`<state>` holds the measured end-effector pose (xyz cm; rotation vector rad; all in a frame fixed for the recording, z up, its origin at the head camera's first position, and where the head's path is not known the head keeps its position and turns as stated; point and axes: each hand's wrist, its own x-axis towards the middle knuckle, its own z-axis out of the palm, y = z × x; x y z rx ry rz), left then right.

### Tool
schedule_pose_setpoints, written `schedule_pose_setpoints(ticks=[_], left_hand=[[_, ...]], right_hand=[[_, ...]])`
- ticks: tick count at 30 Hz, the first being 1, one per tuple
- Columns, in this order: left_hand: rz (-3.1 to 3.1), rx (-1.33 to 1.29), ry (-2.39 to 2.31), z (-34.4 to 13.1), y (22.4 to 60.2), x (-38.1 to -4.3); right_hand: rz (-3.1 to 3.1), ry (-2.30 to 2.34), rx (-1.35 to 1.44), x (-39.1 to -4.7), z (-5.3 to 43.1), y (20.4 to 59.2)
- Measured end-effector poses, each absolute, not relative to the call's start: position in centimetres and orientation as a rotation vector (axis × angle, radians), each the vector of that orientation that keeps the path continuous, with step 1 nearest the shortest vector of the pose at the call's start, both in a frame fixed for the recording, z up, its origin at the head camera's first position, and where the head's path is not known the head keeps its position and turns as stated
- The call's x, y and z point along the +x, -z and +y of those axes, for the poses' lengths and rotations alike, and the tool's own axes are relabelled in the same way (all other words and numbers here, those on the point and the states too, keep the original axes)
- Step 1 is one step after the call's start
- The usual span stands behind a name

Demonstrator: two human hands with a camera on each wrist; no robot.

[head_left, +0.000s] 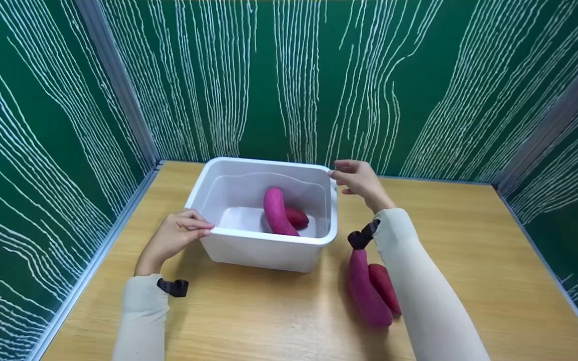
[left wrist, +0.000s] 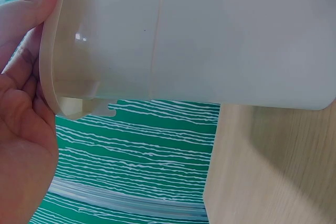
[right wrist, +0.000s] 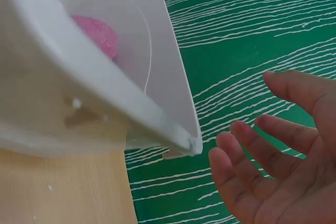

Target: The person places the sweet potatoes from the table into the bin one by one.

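A white plastic bin stands on the wooden table. My left hand pinches its rim at the front left corner; in the left wrist view the thumb lies over the rim and the fingers are beneath it. By the back right corner is my right hand, fingers loosely spread; the right wrist view shows that hand apart from the rim, holding nothing. Inside the bin lie a long curved magenta piece like an eggplant and a shorter dark red one like a sweet potato.
Right of the bin, a second long magenta piece and a dark red piece lie side by side on the table, partly under the right forearm. Green walls with white lines stand at the back and sides.
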<state>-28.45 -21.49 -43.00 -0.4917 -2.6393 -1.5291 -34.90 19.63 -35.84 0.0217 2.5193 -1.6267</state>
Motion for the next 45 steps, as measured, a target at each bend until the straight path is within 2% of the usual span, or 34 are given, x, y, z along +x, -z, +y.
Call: schedule_pose_setpoints(ticks=[15,28,45], left_hand=[[-2.667,-0.493,1.506,-21.5,43.0,-28.6],[-2.668,-0.487,1.513,-21.6,42.9,-28.5],[-2.658,-0.496,1.51,-21.6,43.0,-28.5]], right_hand=[[2.597,1.49,-0.004,-33.6,22.7,38.4],[2.528,1.169,-0.142,-31.2,26.9,41.3],[2.405,1.148,0.031,-28.0,30.9,44.9]])
